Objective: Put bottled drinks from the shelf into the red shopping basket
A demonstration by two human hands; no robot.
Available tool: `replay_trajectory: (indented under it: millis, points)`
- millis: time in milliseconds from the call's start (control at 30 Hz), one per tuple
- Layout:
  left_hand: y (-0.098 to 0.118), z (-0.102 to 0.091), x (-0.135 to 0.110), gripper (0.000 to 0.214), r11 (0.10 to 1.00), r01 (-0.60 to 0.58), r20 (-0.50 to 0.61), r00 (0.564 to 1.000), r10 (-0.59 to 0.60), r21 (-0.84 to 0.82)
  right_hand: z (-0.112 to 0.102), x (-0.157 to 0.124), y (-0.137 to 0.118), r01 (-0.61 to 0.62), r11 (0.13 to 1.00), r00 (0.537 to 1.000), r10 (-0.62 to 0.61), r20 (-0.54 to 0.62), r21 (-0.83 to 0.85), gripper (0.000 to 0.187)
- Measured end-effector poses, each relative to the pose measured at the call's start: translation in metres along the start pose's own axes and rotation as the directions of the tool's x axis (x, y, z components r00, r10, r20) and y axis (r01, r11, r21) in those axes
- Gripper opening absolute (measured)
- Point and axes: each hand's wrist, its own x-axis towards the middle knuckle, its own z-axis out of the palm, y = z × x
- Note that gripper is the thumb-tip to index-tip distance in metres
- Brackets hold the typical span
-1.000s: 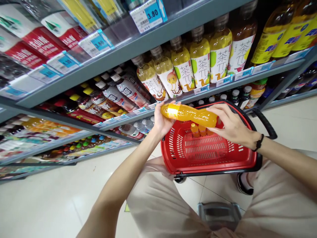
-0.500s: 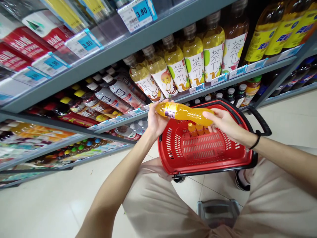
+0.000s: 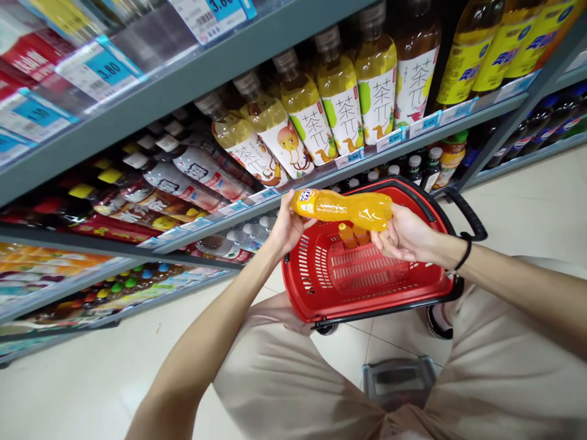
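Observation:
An orange soda bottle (image 3: pixel 339 206) lies sideways between my two hands, above a red shopping basket (image 3: pixel 298 305). My left hand (image 3: pixel 285 227) is closed around its cap end, and the cap itself is hidden. The bottom end rests in the fingers of my right hand (image 3: pixel 406 233), which wears a black band at the wrist. Inside the basket, small orange bottles (image 3: pixel 347 234) stand against the far wall, partly covered by the held bottle.
Shelves of drinks run along the far side, with tea bottles (image 3: pixel 342 104) just beyond the basket. The basket's black handle (image 3: pixel 468 214) sticks out to the right. A grey step stool (image 3: pixel 398 376) is between my legs on the tiled floor (image 3: pixel 92 379).
The soda bottle has turned about its long axis, so its label faces differently. My right hand has shifted lower under the bottom end. The whole view has swung slightly.

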Motion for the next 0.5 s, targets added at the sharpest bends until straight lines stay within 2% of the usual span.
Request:
replay_trajectory:
  millis: [100, 200, 267, 300, 333, 367, 400, 467, 500]
  points:
    - [-0.010, 0.002, 0.004, 0.040, 0.997, 0.069, -0.008, 0.998, -0.070, -0.039, 0.002, -0.002, -0.001, -0.025, 0.999, 0.998, 0.027, 0.063, -0.031, 0.086]
    - [-0.017, 0.004, 0.011, 0.041, 0.997, 0.077, 0.013, 0.997, -0.077, -0.028, 0.002, 0.001, 0.003, 0.020, 0.993, 0.999, -0.016, 0.036, -0.114, 0.088]
    - [-0.018, 0.002, 0.017, 0.046, 1.000, 0.017, -0.011, 1.000, -0.017, -0.010, -0.002, 0.004, 0.005, 0.075, 0.957, 0.997, -0.072, 0.019, -0.282, 0.082]
    - [-0.017, -0.002, 0.021, 0.049, 0.999, -0.036, -0.043, 0.998, 0.037, 0.024, -0.005, 0.006, 0.006, 0.099, 0.906, 0.995, -0.099, 0.020, -0.411, 0.076]
    - [-0.016, -0.006, 0.024, 0.051, 0.988, -0.099, -0.077, 0.991, 0.108, 0.117, -0.009, 0.006, 0.007, 0.117, 0.816, 0.991, -0.133, 0.013, -0.567, 0.068]
    - [-0.014, -0.010, 0.027, 0.053, 0.954, -0.152, -0.099, 0.978, 0.183, 0.257, -0.014, 0.006, 0.007, 0.117, 0.673, 0.984, -0.175, -0.004, -0.730, 0.058]
    - [-0.013, -0.015, 0.029, 0.053, 0.896, -0.183, -0.103, 0.964, 0.244, 0.405, -0.018, 0.006, 0.007, 0.083, 0.481, 0.976, -0.216, -0.026, -0.873, 0.049]
    - [-0.011, -0.025, 0.032, 0.049, 0.686, -0.210, -0.030, 0.947, 0.320, 0.696, -0.028, 0.003, 0.007, -0.080, 0.072, 0.966, -0.242, -0.095, -0.994, 0.033]
    - [-0.012, -0.028, 0.032, 0.049, 0.523, -0.223, 0.050, 0.945, 0.323, 0.823, -0.031, 0.002, 0.006, -0.171, -0.075, 0.965, -0.212, -0.152, -0.982, 0.027]
